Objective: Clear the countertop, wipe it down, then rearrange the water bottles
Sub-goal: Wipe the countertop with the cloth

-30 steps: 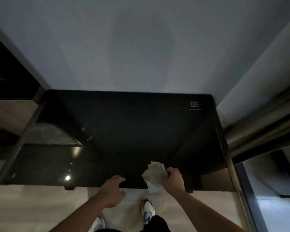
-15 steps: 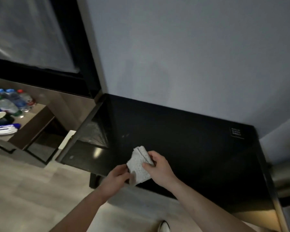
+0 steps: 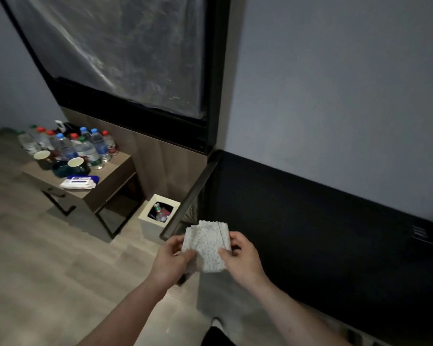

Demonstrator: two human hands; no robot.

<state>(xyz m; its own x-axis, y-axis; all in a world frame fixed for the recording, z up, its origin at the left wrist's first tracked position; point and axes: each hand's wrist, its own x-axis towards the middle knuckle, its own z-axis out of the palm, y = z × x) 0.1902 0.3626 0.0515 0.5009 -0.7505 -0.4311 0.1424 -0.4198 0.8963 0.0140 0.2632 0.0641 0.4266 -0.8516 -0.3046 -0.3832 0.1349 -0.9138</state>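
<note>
A: Left hand (image 3: 171,258) and right hand (image 3: 240,255) both pinch the same folded wipe (image 3: 206,245), one on each side edge, thumbs on top. Neither hand is free.

B: Where's the wipe relative to the countertop?

A: Held in the air at the near-left corner of the black countertop (image 3: 323,233), just off its front edge. The top runs away to the right from there along the wall. Nothing on it that I can see, bar a small label at the far right.

B: So wiping done?

A: Looks like it, judging by the bare top. My guess is the wipe goes next. Bin (image 3: 158,216) is open-topped, on the floor just beyond and left of the hands, tucked against the countertop's end frame. Left hand is the nearer one.

B: Anything in the way?

A: The dark frame rail (image 3: 185,203) slants down between wipe and bin mouth. Drop has to go left of it. Bin already has rubbish inside.

B: And the bottles?

A: Water bottles (image 3: 68,146) stand clustered upright on the low side table (image 3: 105,188), well left of the hands, past the bin. Two cups (image 3: 59,159) and a wipe pack (image 3: 79,182) sit in front of them, so reaching in from the near side means going over those.
</note>
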